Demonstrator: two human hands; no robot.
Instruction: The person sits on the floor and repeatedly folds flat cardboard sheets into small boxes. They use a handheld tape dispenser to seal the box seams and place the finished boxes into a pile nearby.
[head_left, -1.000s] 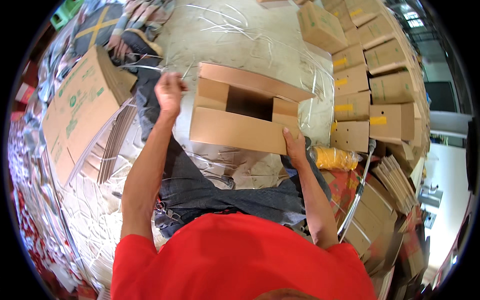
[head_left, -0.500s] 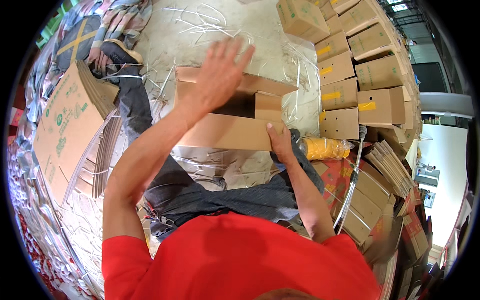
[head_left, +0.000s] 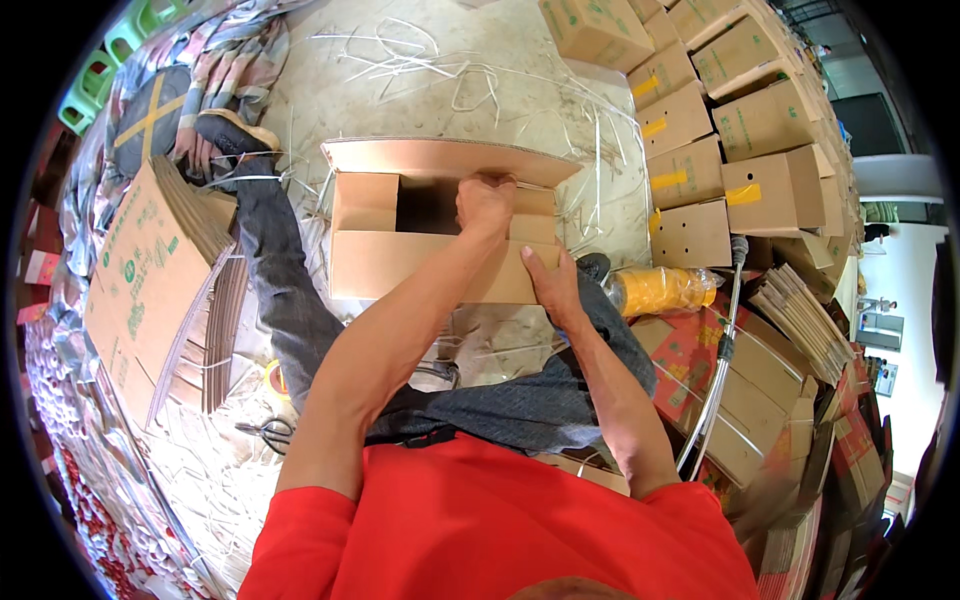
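A cardboard box (head_left: pixel 390 265) lies across my knees, its opening toward me and its long far flap standing up. Both short end flaps are folded inward, with a dark gap between them. My left hand (head_left: pixel 487 207) is closed over the right end flap, against the far side; its curled fingers hide whatever is in them. At the box's right near corner my right hand (head_left: pixel 556 288) grips the cardboard, thumb on the near panel and fingers hidden behind.
On my left leans a strapped stack of flat cartons (head_left: pixel 140 290); scissors (head_left: pixel 268 432) lie nearby. Made-up boxes (head_left: pixel 690 235) are stacked to the right, beside a wrapped yellow tape roll pack (head_left: pixel 665 290) and a metal pole (head_left: pixel 722 350). Loose white straps (head_left: pixel 400 55) litter the floor.
My left hand has dropped from above the box to its right end flap and closed. The left end flap now lies folded in. My right hand keeps its grip at the corner.
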